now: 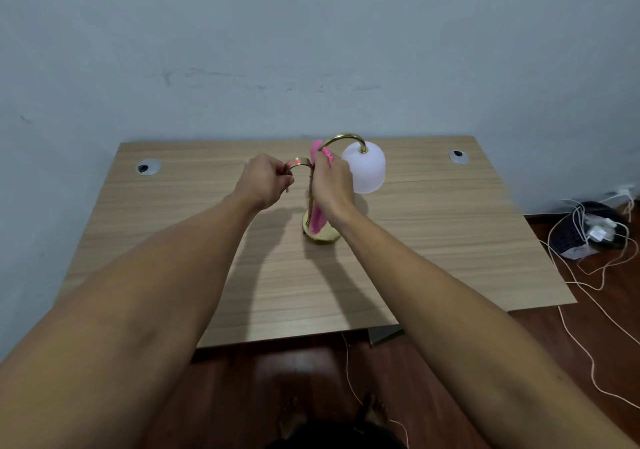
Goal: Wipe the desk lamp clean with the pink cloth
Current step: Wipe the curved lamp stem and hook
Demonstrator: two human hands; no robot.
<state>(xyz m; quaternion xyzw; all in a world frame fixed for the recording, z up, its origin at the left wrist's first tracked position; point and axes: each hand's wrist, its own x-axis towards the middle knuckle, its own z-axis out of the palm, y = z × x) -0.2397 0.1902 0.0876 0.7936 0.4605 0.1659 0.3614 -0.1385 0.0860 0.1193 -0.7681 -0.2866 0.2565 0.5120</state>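
Head view: right hand (331,185) presses pink cloth (317,220) against curved brass lamp (341,137).

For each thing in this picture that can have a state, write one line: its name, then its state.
Desk lamp: upright on the desk.
Lamp shade: hanging from the arched arm, unlit.
Pink cloth: gripped, draped down the stem.
Left hand: closed on the smaller brass arm.
Right hand: closed on the cloth.

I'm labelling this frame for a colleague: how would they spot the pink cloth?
Start at the wooden desk and find the brass desk lamp at its middle. The pink cloth is held against the stem by the right hand, one end hanging to the base. Nothing else there is bright pink.
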